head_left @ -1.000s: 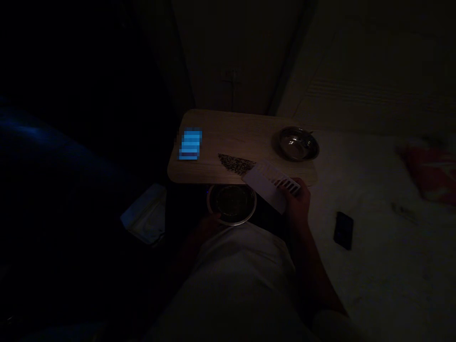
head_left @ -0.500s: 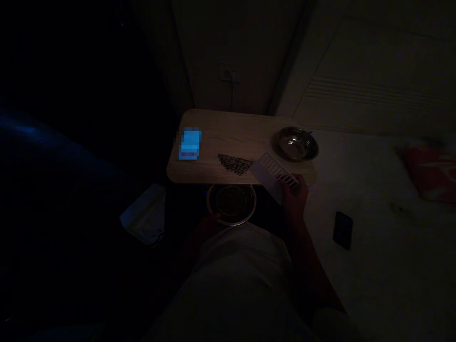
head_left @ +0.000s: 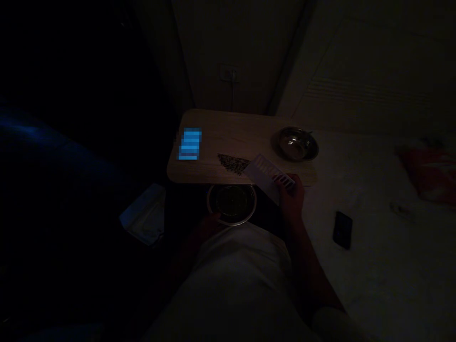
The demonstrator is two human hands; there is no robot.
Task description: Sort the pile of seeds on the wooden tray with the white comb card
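Observation:
In my right hand [head_left: 292,194] is a flat pale plate with a row of slots [head_left: 265,173], held by its right end and slanting over the table's front edge. Its left end meets a patch of small dark grains, like seeds [head_left: 232,164], spread on the wooden tabletop [head_left: 221,128]. Below that edge, close to my body, my left hand [head_left: 210,222] grips the near left rim of a round metal bowl [head_left: 251,211]. The dimness hides most of the left fingers, and what lies inside this bowl is too dark to make out.
Another metal bowl [head_left: 297,144] stands at the tabletop's right end. A glowing, blurred screen [head_left: 190,144] lies at the left. On the pale surface to the right are a dark phone [head_left: 342,230] and a red item [head_left: 431,173]. A white packet [head_left: 144,213] is at lower left.
My right hand and the slotted plate have shifted slightly left, covering a little more of the grains' right end. The left hand and its bowl stay in place.

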